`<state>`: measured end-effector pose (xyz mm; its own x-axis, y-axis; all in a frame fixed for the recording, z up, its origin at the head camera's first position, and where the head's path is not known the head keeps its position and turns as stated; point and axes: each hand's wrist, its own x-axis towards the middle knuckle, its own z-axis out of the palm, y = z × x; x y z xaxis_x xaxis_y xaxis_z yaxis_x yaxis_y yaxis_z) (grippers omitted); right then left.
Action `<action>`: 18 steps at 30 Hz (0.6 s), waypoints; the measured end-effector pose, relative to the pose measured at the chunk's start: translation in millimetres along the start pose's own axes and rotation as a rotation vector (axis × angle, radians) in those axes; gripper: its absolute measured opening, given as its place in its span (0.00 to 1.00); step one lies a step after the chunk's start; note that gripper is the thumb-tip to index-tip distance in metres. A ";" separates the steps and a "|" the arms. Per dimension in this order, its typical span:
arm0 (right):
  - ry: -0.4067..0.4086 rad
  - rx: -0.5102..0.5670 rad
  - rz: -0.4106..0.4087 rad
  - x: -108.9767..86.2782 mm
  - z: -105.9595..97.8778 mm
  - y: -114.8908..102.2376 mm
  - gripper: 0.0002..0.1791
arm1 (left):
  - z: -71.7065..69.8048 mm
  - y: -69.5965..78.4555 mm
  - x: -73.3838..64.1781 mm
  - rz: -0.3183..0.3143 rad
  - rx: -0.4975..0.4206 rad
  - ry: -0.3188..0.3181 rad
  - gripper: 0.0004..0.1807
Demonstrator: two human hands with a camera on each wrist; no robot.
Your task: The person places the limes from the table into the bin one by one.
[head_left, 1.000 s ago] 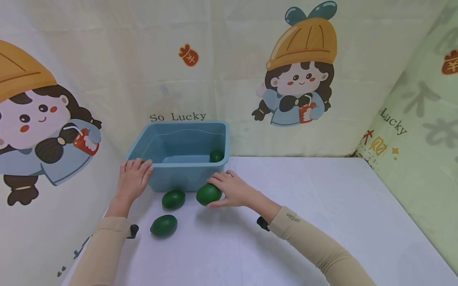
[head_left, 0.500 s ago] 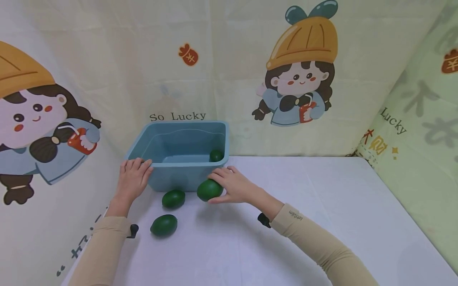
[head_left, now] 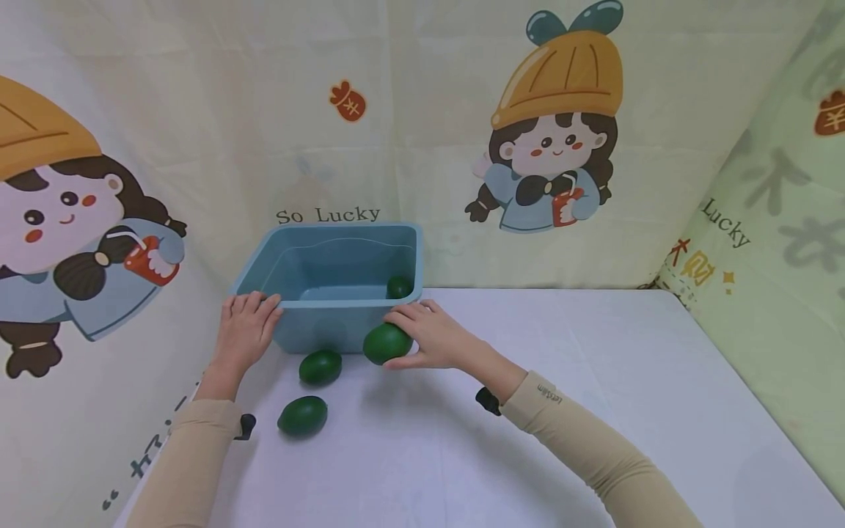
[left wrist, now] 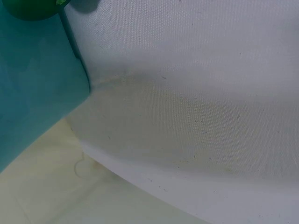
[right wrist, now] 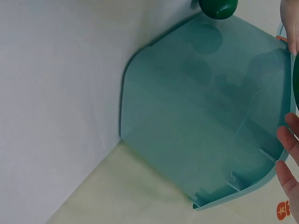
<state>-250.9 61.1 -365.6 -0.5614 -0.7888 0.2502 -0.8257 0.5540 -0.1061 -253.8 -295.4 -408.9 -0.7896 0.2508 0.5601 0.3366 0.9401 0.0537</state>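
My right hand (head_left: 439, 339) holds a dark green, lemon-shaped fruit (head_left: 386, 344) in front of the light blue plastic bin (head_left: 343, 323), near its right corner. In the right wrist view the thumb and fingers (right wrist: 287, 140) flank this fruit (right wrist: 297, 81), partly cut off by the frame edge. At the bin's front left corner, my left hand (head_left: 246, 334) grips the rim with its fingers over the edge. Two similar fruits, one by the bin (head_left: 320, 367) and one nearer (head_left: 302, 416), lie on the table. Another fruit (head_left: 399, 287) sits inside the bin's right end.
A white cloth covers the table (head_left: 561, 403), which stretches away to the right. Behind the bin hangs a cream fabric backdrop (head_left: 442, 183) printed with cartoon figures. Another printed cloth (head_left: 792, 330) borders the right side.
The right hand has lifted the fruit it holds slightly upward, toward the bin's front rim. My left hand stays in place on the bin, and the other fruits have not moved.
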 end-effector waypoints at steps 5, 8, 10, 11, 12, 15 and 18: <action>0.009 0.007 -0.001 1.2 -4.7 -0.5 0.39 | 0.1 0.1 0.2 -0.002 -0.002 -0.001 0.22; 0.017 0.012 -0.002 2.4 -7.6 -0.6 0.39 | 0.3 0.0 0.5 -0.007 0.001 -0.007 0.22; 0.022 0.013 -0.003 3.0 -9.6 -0.7 0.39 | 0.1 0.0 0.7 -0.009 0.003 -0.010 0.21; 0.024 0.010 -0.004 3.5 -10.4 -0.8 0.39 | 0.0 0.0 0.8 -0.010 0.004 -0.011 0.21; 0.026 0.012 -0.006 3.8 -11.5 -1.0 0.39 | -0.2 0.1 0.8 -0.010 0.004 -0.011 0.21; 0.030 0.002 -0.007 4.7 -14.6 -1.3 0.39 | -0.6 0.3 0.8 -0.011 0.004 -0.012 0.21; 0.036 -0.003 -0.005 6.3 -18.1 -1.4 0.39 | -0.7 0.4 0.7 -0.010 0.001 -0.011 0.21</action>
<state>-252.3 60.2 -346.5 -0.5549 -0.7817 0.2847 -0.8283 0.5509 -0.1021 -253.9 -295.1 -408.0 -0.7986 0.2437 0.5503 0.3278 0.9429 0.0582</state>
